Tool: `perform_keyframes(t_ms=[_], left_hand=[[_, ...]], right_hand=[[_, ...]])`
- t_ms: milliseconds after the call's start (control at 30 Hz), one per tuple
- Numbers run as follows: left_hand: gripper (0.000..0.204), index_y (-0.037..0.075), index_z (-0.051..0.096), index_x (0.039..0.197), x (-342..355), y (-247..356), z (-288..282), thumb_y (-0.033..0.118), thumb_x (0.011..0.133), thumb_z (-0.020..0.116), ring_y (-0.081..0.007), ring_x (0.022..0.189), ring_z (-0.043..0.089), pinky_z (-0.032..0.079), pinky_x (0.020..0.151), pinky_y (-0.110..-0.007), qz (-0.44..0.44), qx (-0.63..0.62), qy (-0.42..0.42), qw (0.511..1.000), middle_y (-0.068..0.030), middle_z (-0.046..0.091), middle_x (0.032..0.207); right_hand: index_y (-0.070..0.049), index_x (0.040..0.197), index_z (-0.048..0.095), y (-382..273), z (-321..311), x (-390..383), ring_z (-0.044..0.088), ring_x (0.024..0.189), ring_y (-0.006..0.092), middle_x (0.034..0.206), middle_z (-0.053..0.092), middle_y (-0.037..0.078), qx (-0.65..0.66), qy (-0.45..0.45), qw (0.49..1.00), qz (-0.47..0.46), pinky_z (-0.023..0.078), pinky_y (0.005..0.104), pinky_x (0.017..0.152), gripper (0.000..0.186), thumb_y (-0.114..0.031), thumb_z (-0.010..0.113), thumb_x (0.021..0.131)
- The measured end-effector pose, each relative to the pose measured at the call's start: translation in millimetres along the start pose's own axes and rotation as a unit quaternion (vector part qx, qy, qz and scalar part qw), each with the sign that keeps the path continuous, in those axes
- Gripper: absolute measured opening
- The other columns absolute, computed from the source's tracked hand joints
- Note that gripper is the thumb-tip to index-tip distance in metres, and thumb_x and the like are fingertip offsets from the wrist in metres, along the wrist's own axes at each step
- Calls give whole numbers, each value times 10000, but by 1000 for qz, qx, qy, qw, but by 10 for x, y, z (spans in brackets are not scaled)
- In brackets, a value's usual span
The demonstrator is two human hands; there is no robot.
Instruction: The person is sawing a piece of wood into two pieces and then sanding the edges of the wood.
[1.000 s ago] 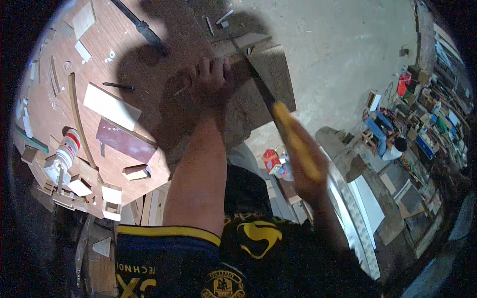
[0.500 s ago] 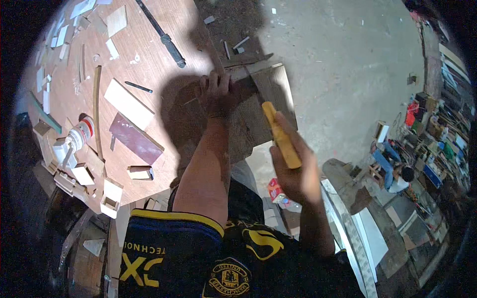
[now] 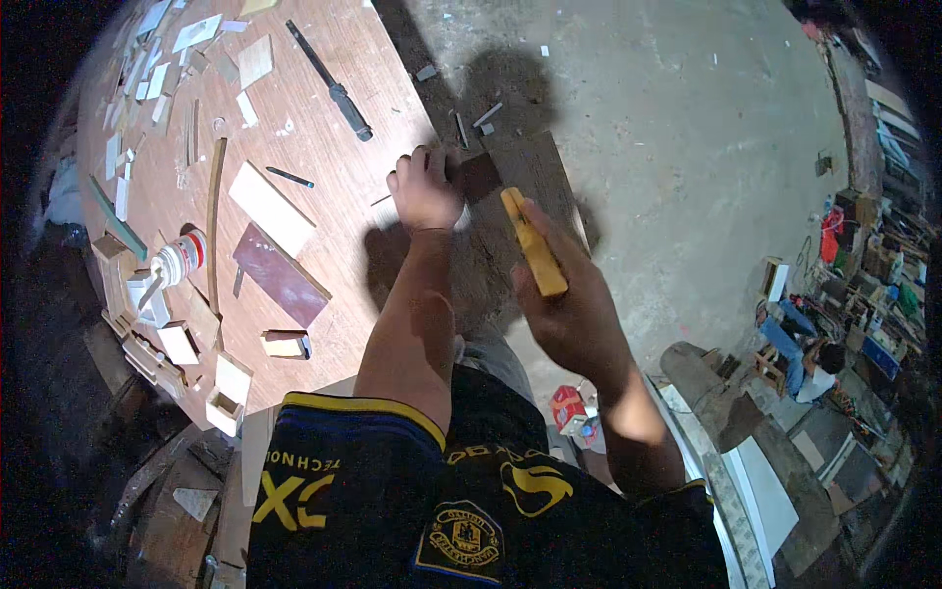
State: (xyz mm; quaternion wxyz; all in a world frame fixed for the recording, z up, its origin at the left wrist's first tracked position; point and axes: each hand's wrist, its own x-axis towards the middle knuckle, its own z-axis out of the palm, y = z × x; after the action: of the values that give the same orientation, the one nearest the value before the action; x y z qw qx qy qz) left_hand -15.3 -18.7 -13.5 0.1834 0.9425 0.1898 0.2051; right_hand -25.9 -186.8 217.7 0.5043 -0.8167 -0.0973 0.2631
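Observation:
My left hand [image 3: 424, 194] presses on a dark wooden board [image 3: 540, 172] at the edge of the plywood table [image 3: 348, 187], its fingers bent over it. My right hand [image 3: 574, 309] grips the yellow wooden handle [image 3: 530, 240] of a saw just to the right; the blade is hard to make out in the shadow over the board. Left of my left hand lie a pale rectangular board [image 3: 270, 206], a purple board [image 3: 280, 275] and a pen [image 3: 289, 177]. A long black tool [image 3: 343, 103] lies beyond them.
A glue tub [image 3: 182, 258], wooden strips and several offcuts cover the table's left. Concrete floor [image 3: 687, 167] lies to the right. A seated person [image 3: 805, 363] is among piled timber and tools at right. A red box [image 3: 567, 407] and long light boards [image 3: 756, 496] are beside me.
My right hand has moved forward and leftward with the saw, closer to my left hand, and the blade shows less. My left hand stays on the board while the whole view has shifted.

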Motion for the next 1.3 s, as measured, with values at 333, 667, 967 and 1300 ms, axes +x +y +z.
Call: perform_keyframes(t_ms=[333,667,967,1300], left_hand=[[208,133,687,876,-52,-107,-36,334,867,635,-284,794,577,417,682,-453,28,27,20,999,-50,601,823],[603,77,525,1384,-412,-161,-73,468,925,563,-360,1424,319,213,1163,-558,40,59,-45,996,-145,416,1498],[766,-9,412,1438,-848,124,-276,513,903,578,-375,1476,198,163,1190,-530,76,-127,-254,956,-201,355,1524],[411,-10,661,1062,-1380,557,-410,362,890,635,-337,1309,469,351,1107,-514,391,-326,-395,765,-188,567,1298]], right_hand=[[-24,1445,432,163,89,-93,568,1208,260,1329,573,218,-67,25,996,-51,425,340,1024,515,-47,555,946],[-39,1458,432,188,51,-71,476,590,55,908,613,21,-50,15,998,39,422,226,523,504,-50,550,968],[4,1442,431,-57,103,12,508,916,156,1094,574,113,-50,11,998,38,408,279,771,526,-43,583,940],[8,1428,450,-88,12,81,597,1167,207,1284,612,168,12,41,991,129,445,292,995,530,29,555,909]])
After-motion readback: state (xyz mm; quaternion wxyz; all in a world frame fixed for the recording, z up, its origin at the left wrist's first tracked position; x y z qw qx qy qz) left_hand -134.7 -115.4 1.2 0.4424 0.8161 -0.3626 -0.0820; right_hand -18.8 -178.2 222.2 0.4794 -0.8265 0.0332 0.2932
